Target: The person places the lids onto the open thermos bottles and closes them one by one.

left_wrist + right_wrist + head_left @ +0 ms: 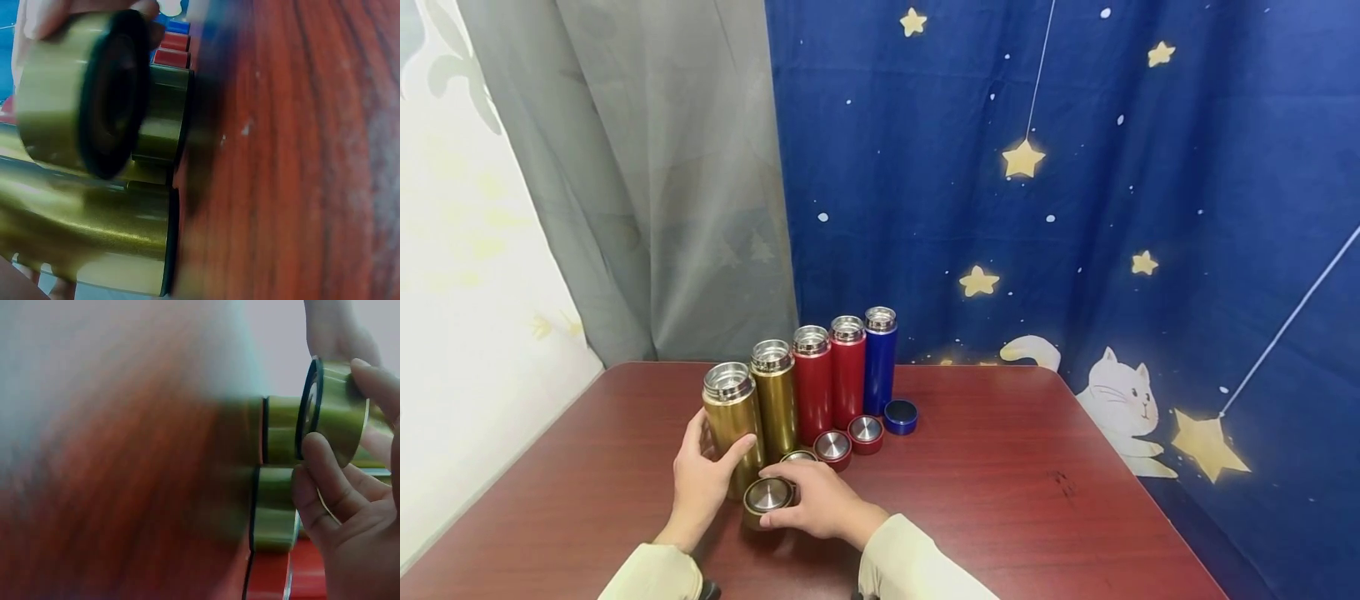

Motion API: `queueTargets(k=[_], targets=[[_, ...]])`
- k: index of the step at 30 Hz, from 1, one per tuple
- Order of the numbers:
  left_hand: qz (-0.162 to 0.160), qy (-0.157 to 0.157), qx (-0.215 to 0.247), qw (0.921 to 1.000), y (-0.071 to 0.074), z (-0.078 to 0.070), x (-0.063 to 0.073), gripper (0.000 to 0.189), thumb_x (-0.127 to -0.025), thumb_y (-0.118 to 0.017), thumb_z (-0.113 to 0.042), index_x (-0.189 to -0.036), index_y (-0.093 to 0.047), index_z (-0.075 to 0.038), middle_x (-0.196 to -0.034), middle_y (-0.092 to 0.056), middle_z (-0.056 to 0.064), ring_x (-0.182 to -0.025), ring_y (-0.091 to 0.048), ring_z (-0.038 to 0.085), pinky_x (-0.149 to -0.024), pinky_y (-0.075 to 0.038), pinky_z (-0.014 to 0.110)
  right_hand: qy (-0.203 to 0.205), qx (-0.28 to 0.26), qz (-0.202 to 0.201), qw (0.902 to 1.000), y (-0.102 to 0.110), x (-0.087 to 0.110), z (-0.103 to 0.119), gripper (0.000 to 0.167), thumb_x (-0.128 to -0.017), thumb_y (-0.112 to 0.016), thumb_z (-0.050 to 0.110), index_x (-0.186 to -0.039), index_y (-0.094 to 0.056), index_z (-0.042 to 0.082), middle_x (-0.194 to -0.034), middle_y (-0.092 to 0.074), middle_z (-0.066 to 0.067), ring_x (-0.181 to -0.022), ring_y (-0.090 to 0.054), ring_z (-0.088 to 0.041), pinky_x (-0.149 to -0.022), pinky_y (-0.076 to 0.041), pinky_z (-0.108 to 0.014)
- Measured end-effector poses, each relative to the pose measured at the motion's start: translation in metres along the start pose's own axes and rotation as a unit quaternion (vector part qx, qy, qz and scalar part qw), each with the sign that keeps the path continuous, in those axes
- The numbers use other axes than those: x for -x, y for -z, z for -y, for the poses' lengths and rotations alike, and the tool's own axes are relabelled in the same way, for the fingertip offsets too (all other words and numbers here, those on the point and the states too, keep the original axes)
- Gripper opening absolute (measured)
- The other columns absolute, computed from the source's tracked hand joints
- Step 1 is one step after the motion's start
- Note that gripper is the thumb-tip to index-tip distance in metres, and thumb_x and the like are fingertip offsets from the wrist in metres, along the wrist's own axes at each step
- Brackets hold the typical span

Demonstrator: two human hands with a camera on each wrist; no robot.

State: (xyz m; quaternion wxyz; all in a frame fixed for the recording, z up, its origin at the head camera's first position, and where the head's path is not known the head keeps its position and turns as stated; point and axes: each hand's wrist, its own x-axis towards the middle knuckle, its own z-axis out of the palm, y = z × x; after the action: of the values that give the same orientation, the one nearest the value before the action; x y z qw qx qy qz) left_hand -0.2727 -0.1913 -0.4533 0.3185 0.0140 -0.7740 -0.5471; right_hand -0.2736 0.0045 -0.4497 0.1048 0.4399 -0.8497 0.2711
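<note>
Pinches gold lid (769, 495) in right hand (823, 498), above table (1000, 500) beside leftmost gold bottle (730, 425); grips bottle in left hand (696, 475). Could drop lid from loose pinch, or tip bottle by bumping.

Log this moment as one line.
left hand: grips leftmost gold bottle | right hand: holds gold lid above table | other bottles: upright, lidless
</note>
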Motion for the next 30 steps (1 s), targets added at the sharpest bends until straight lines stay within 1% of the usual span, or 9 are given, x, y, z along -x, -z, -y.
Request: queueTargets(k=[3,9,12,14,18,22,26,30], targets=[[0.003,0.002,0.002,1.0,0.001,-0.001,0.002,0.075,-0.081,-0.081,-0.02,-0.146,-0.043,-0.016,-0.129,-0.057,0.005,-0.103,-0.053,0.003,-0.082,-0.041,0.011,-0.006,-0.035,-0.024,0.9991,0.003,0.001,-0.004,0.052,-0.08,-0.079,0.039,-0.125,-0.064,0.016,-0.114,-0.066,0.01,-0.105,-0.056,0.002,-0.091,-0.041,-0.012],[0.008,0.01,0.005,0.9999,0.002,-0.002,0.004,0.075,-0.081,-0.081,-0.02,-0.145,-0.043,-0.016,-0.128,-0.057,0.005,-0.103,-0.053,0.004,-0.083,-0.041,0.011,-0.023,-0.09,-0.065,0.9935,0.008,0.005,-0.011,0.049,-0.08,-0.08,0.033,-0.123,-0.065,0.013,-0.116,-0.066,0.005,-0.102,-0.058,-0.001,-0.088,-0.045,-0.016],[0.012,0.01,0.003,0.9999,0.003,-0.003,0.004,0.075,-0.081,-0.081,-0.02,-0.145,-0.043,-0.015,-0.128,-0.057,0.005,-0.103,-0.053,0.004,-0.083,-0.041,0.011,-0.026,-0.123,-0.099,0.9872,0.011,0.005,-0.013,0.047,-0.08,-0.08,0.03,-0.121,-0.066,0.012,-0.114,-0.068,0.004,-0.096,-0.058,-0.002,-0.082,-0.048,-0.016],[0.015,0.01,0.005,0.9998,0.003,-0.004,0.005,0.075,-0.081,-0.081,-0.02,-0.145,-0.043,-0.015,-0.127,-0.057,0.004,-0.104,-0.053,0.003,-0.083,-0.041,0.011,-0.03,-0.147,-0.124,0.9809,0.014,0.005,-0.014,0.046,-0.08,-0.08,0.028,-0.121,-0.067,0.011,-0.113,-0.068,0.004,-0.091,-0.057,-0.004,-0.078,-0.048,-0.017],[0.018,0.008,0.011,0.9997,0.003,-0.005,0.005,0.075,-0.081,-0.081,-0.019,-0.145,-0.042,-0.015,-0.127,-0.057,0.005,-0.105,-0.053,0.002,-0.083,-0.041,0.009,-0.034,-0.177,-0.166,0.9694,0.017,0.003,-0.015,0.046,-0.08,-0.079,0.026,-0.121,-0.066,0.011,-0.107,-0.068,0.001,-0.085,-0.056,-0.007,-0.073,-0.048,-0.018],[0.019,0.004,0.014,0.9997,0.003,-0.005,0.006,0.075,-0.081,-0.081,-0.017,-0.145,-0.043,-0.015,-0.127,-0.058,0.007,-0.106,-0.053,0.0,-0.083,-0.041,0.009,-0.034,-0.191,-0.192,0.9619,0.019,0.002,-0.015,0.046,-0.081,-0.077,0.026,-0.123,-0.064,0.012,-0.103,-0.066,0.0,-0.078,-0.055,-0.007,-0.067,-0.049,-0.018],[0.02,0.002,0.014,0.9997,0.002,-0.005,0.006,0.075,-0.081,-0.081,-0.017,-0.145,-0.043,-0.015,-0.128,-0.058,0.007,-0.106,-0.052,0.0,-0.083,-0.041,0.009,-0.026,-0.203,-0.21,0.9561,0.02,0.001,-0.014,0.046,-0.082,-0.075,0.023,-0.124,-0.063,0.012,-0.104,-0.065,-0.001,-0.075,-0.055,-0.007,-0.065,-0.049,-0.019],[0.024,0.0,0.009,0.9997,0.003,-0.006,0.007,0.074,-0.081,-0.081,-0.017,-0.144,-0.043,-0.012,-0.129,-0.057,0.008,-0.107,-0.053,0.005,-0.084,-0.041,0.009,-0.019,-0.219,-0.225,0.9493,0.022,0.0,-0.013,0.045,-0.083,-0.075,0.019,-0.125,-0.062,0.012,-0.105,-0.065,-0.004,-0.074,-0.057,-0.01,-0.065,-0.052,-0.022]])
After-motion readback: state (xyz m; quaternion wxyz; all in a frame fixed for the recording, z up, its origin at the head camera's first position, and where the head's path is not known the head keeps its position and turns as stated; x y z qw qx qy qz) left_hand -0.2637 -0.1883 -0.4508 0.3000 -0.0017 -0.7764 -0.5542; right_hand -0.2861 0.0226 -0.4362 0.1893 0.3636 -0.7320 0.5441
